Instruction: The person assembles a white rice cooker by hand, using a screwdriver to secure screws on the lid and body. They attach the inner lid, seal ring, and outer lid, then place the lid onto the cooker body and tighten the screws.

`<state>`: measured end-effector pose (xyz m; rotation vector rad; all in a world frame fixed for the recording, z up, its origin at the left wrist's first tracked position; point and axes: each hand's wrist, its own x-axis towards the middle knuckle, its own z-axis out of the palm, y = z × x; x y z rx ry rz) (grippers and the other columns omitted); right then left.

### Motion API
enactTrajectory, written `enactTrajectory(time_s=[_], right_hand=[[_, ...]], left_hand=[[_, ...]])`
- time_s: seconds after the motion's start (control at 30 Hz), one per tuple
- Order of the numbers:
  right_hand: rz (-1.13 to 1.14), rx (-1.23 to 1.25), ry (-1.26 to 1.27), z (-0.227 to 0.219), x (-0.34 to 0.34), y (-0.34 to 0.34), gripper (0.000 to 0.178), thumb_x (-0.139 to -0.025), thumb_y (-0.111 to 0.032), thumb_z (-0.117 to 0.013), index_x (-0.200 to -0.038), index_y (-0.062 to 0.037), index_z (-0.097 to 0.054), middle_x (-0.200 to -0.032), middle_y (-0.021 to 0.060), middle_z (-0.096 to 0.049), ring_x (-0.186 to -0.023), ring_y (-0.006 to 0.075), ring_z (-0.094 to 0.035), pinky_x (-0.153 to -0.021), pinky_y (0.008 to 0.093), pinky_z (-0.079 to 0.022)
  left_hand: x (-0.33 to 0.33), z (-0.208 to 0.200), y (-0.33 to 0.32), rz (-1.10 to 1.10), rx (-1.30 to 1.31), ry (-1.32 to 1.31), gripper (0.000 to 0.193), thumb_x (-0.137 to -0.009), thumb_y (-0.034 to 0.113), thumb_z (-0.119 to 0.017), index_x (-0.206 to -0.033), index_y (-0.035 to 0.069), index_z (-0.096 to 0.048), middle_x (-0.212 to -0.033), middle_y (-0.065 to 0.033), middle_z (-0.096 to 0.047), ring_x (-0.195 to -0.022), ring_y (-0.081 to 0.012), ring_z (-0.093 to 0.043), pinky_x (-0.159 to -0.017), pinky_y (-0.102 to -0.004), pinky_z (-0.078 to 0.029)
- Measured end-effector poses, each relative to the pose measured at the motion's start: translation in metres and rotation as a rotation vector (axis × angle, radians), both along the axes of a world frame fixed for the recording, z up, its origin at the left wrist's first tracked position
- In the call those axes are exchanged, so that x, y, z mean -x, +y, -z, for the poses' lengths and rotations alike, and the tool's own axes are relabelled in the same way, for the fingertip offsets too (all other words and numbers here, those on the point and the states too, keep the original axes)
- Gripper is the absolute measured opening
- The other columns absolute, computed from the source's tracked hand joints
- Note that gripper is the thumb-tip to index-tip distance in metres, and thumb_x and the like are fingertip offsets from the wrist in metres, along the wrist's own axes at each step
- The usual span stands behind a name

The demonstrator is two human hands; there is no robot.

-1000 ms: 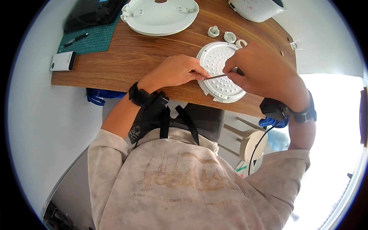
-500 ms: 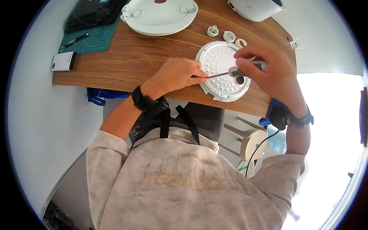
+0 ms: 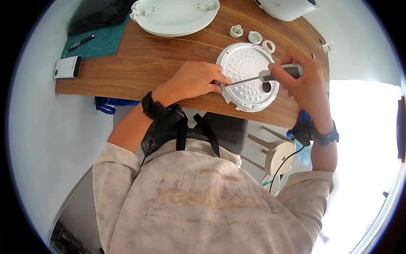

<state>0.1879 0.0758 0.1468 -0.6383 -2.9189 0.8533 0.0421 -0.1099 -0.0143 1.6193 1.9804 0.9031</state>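
Note:
A round white perforated-looking cover (image 3: 249,95), with rows of small bumps and one larger hole, lies near the table's front edge. My right hand (image 3: 305,80) is closed round the grey-and-white handle of a screwdriver (image 3: 245,80). Its thin metal shaft slants left across the cover, and the tip meets the left rim. There my left hand (image 3: 195,80) has its index finger and thumb bent in beside the tip. A small dark spot shows between those fingertips; whatever they pinch is too small to name.
Behind the cover sit two small white round fittings (image 3: 254,37) and a cream ring (image 3: 268,46). Farther back are a large white oval shell (image 3: 175,21) and a white housing (image 3: 287,8). At left lie a green cutting mat (image 3: 99,45), a pen (image 3: 81,43) and a white power bank (image 3: 67,67).
My right hand has shifted right along with the screwdriver handle, its fingers now lower round it. My left index finger reaches farther onto the rim, and its thumb has parted slightly from it.

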Motion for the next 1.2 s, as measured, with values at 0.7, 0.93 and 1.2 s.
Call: enactTrajectory(time_s=[0.7, 0.93, 1.2], right_hand=[[-0.332, -0.426, 0.032, -0.014, 0.033, -0.02, 0.036, -0.088, -0.035, -0.078, -0.098, -0.0089, -0.056, -0.081, 0.0056, -0.065, -0.064, 0.0235, -0.06, -0.06, 0.0358, -0.047], [-0.303, -0.481, 0.091, -0.004, 0.038, -0.019, 0.038, -0.092, -0.039, -0.073, -0.111, -0.0115, -0.055, -0.088, 0.0075, -0.072, -0.068, 0.0305, -0.068, -0.062, 0.0408, -0.05], [-0.313, -0.337, 0.032, -0.016, 0.029, -0.033, 0.044, -0.089, -0.025, -0.079, -0.119, -0.011, -0.05, -0.097, 0.006, -0.07, -0.067, 0.0276, -0.07, -0.062, 0.037, -0.053]], left_hand=[[0.002, 0.004, 0.001, -0.003, -0.018, 0.066, 0.027, -0.085, 0.03, -0.077, -0.112, 0.033, -0.08, -0.09, 0.0007, -0.068, -0.084, -0.0244, -0.068, -0.069, -0.0411, -0.053], [0.003, 0.006, 0.002, 0.001, 0.034, 0.046, 0.027, -0.085, 0.031, -0.077, -0.112, 0.033, -0.08, -0.093, 0.0011, -0.069, -0.084, -0.0245, -0.069, -0.069, -0.041, -0.053], [0.003, 0.008, 0.001, 0.007, -0.028, 0.053, 0.027, -0.085, 0.031, -0.077, -0.111, 0.032, -0.081, -0.092, 0.0009, -0.07, -0.084, -0.024, -0.068, -0.069, -0.0403, -0.052]])
